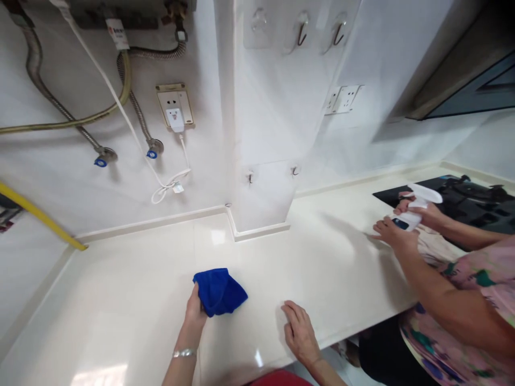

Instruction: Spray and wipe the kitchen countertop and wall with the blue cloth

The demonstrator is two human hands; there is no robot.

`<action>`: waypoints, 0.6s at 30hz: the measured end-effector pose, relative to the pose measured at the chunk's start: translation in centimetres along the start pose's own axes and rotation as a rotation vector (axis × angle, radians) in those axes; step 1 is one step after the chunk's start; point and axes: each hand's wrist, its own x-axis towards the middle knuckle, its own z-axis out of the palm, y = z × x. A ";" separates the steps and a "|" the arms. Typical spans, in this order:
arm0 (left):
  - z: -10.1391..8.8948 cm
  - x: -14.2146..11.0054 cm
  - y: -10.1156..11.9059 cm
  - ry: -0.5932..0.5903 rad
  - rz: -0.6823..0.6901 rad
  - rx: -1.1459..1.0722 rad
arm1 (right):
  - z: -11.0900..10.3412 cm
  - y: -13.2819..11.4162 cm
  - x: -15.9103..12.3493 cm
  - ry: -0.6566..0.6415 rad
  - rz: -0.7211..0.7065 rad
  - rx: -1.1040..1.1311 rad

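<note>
My left hand (pixel 195 313) grips a blue cloth (pixel 220 291) that lies bunched on the cream countertop (pixel 132 300). A bracelet sits on that wrist. My right hand (pixel 300 332) rests flat on the counter near the front edge, fingers stretched out, holding nothing. The cloth is a short way left of my right hand.
On the right, another person in a flowered top holds a white spray bottle (pixel 418 206) with both hands beside a black hob (pixel 462 198). A white wall column (pixel 261 187) juts onto the counter. Hoses, valves and a plugged socket (pixel 175 107) line the back wall.
</note>
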 end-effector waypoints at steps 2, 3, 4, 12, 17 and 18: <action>0.3 -0.5 1.9 0.031 -0.016 -0.023 | 0.1 -0.1 0.0 -0.001 0.001 0.002; 0.6 -0.9 2.9 0.035 -0.012 -0.022 | 0.1 -0.1 0.0 -0.002 0.003 0.001; 1.0 -1.3 3.8 0.030 -0.003 -0.025 | 0.0 -0.2 0.1 -0.004 0.006 -0.001; 5.5 -3.7 8.4 -0.091 0.059 -0.086 | -0.3 -0.7 0.4 -0.008 0.051 0.023; 6.5 -2.9 10.1 -0.169 0.098 -0.130 | -0.2 -0.7 0.4 0.001 0.049 0.029; 6.3 -2.5 10.3 -0.156 0.114 -0.130 | -0.2 -0.7 0.4 0.005 0.048 0.029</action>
